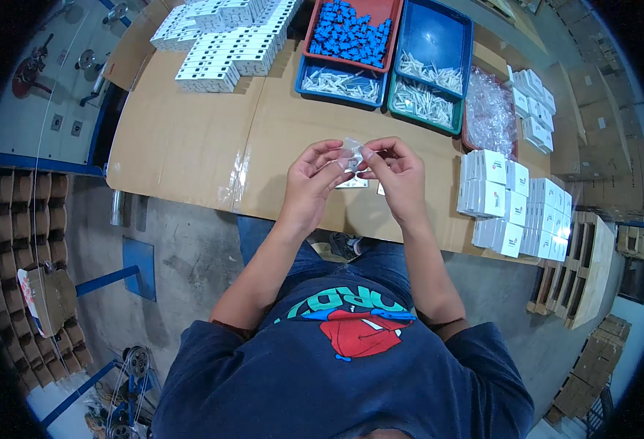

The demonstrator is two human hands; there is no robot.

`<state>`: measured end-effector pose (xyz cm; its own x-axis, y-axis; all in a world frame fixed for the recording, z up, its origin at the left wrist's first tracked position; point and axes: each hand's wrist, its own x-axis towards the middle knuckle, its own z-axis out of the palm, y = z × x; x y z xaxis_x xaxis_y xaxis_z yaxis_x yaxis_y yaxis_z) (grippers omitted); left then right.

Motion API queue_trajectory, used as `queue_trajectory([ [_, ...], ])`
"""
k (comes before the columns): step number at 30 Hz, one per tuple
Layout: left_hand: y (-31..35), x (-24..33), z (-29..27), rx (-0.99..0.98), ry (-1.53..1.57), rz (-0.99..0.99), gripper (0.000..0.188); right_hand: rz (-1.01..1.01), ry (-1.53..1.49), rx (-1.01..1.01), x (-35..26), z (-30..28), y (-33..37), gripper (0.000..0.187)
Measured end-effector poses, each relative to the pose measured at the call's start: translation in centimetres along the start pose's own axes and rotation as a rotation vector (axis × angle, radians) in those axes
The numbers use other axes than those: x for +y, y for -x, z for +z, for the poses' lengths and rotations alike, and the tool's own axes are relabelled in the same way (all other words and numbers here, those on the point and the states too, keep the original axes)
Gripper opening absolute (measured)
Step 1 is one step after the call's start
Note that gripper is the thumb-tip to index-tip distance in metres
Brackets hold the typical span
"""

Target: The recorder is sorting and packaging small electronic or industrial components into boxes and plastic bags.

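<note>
Between my two hands, over the near part of the cardboard-covered table [190,146], is a small clear plastic bag [352,150]. My left hand [313,181] pinches its left side with thumb and fingers. On the other side, my right hand [397,174] grips the bag near its upper right edge. What the bag contains is too small to make out. Just beneath the fingers, a flat white piece [353,182] shows in part on the cardboard; the hands cover the rest of it.
Beyond my hands stand a red tray [309,45] of blue plastic parts, blue trays [435,33] and a green tray [424,124] with white plugs. Clear bags [490,110] fill another tray. White boxes are stacked at right [490,197] and far left [212,69].
</note>
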<state>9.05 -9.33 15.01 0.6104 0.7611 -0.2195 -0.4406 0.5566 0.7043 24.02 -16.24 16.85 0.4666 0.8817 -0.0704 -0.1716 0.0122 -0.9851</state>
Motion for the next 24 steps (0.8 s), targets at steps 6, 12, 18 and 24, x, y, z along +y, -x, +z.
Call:
queue_trajectory([
  [6, -0.13, -0.35, -0.14, -0.074, -0.205, 0.113, 0.046, 0.017, 0.023, 0.015, -0.24, -0.34, 0.04, 0.012],
  [12, -0.08, -0.45, -0.11, -0.021, -0.182, 0.055, 0.035, 0.021, 0.016, -0.015, 0.0, -0.68, 0.01, 0.013],
  [18, -0.26, -0.87, -0.8, -0.032, -0.145, 0.041, 0.03, 0.062, 0.032, -0.027, -0.03, -0.48, 0.12, 0.013],
  [24, 0.03, -0.46, -0.7, -0.071, -0.055, 0.006, 0.036, 0.011, -0.001, -0.034, -0.15, -0.26, 0.2, 0.012],
])
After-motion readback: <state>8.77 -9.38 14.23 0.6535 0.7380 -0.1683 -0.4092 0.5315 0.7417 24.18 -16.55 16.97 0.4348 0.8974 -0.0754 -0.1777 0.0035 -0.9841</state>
